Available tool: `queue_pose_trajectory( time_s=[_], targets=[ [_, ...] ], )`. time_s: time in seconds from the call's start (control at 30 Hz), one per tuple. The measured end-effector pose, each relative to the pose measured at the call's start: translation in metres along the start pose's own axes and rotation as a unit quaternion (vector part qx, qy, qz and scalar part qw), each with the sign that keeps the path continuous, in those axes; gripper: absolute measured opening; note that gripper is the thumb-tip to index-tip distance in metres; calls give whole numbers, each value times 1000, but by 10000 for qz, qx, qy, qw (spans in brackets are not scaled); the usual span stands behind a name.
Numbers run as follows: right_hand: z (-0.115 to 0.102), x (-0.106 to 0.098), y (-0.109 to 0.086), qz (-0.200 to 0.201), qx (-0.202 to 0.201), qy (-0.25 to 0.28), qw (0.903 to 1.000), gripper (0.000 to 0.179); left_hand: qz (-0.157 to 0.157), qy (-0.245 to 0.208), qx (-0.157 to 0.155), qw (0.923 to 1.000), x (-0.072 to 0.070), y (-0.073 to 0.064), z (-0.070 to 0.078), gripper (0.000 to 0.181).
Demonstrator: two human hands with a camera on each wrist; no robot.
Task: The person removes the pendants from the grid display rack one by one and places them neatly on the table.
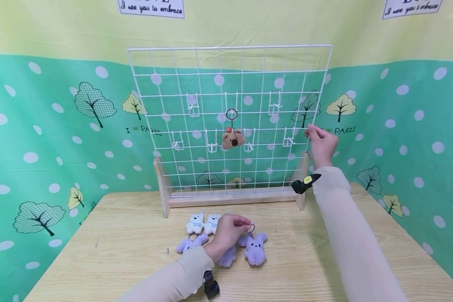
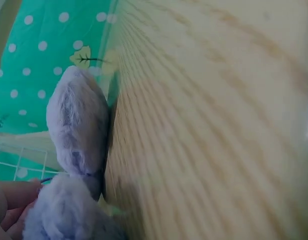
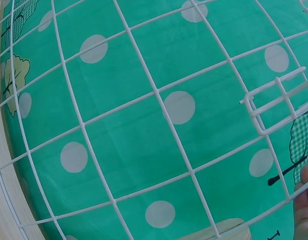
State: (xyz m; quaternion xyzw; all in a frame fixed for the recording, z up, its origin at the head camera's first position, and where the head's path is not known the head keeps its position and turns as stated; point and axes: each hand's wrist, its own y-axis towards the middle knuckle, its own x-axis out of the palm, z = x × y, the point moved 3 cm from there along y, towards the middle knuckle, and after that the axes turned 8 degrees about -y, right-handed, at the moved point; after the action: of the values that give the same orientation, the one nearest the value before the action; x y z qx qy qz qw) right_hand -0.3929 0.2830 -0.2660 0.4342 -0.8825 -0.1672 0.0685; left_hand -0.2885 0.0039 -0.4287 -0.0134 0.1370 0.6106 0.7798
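My left hand is low over the table, its thumb and finger pinching the ring of a purple plush keychain. That plush lies on the wood. Another purple plush is partly hidden under my left wrist, and a third lies left of it. In the left wrist view, fingers show at the lower left beside fuzzy purple plush. Up at the right side of a white wire grid rack, my right hand grips the frame's edge.
A brown bear-head keychain hangs on the grid's middle hook. Several other wire hooks carry nothing. Wooden feet hold the rack up. White bear plushes lie before it on the table. Green dotted cloth surrounds the table.
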Motion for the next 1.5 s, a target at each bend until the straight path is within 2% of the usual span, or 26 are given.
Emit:
queue_pose_trajectory(
  time_s=[0.13,0.2,0.3,0.43,0.67,0.9,1.07,1.23,1.33,1.5],
  targets=[
    [0,0,0,-20,31,2,10000,42,26,227,-31,9997,-3,2,-2,9],
    [0,0,0,-22,57,-10,10000,43,27,187,-29,9998,-6,3,0,11],
    [0,0,0,-26,99,-23,9999,44,20,-21,46,10000,-13,5,10,12],
    [0,0,-1,-4,71,-30,10000,43,155,-227,181,9995,-30,11,37,14],
    [-1,0,-2,-21,83,-8,10000,42,752,-417,705,9938,-65,32,87,16],
    [-1,-1,-1,-6,123,-1,9999,42,944,-750,1067,9870,-88,42,137,19],
    [-1,0,-1,-55,83,24,9999,42,1156,-958,1086,9827,-100,55,166,24],
    [-1,0,0,-40,81,50,9999,41,1329,-916,1173,9799,-105,72,186,24],
    [-1,0,0,-39,87,23,10000,40,1498,-844,1087,9791,-107,83,193,22],
    [-1,1,-1,-40,95,20,9999,39,1834,-723,732,9776,-110,101,198,20]
  ],
)
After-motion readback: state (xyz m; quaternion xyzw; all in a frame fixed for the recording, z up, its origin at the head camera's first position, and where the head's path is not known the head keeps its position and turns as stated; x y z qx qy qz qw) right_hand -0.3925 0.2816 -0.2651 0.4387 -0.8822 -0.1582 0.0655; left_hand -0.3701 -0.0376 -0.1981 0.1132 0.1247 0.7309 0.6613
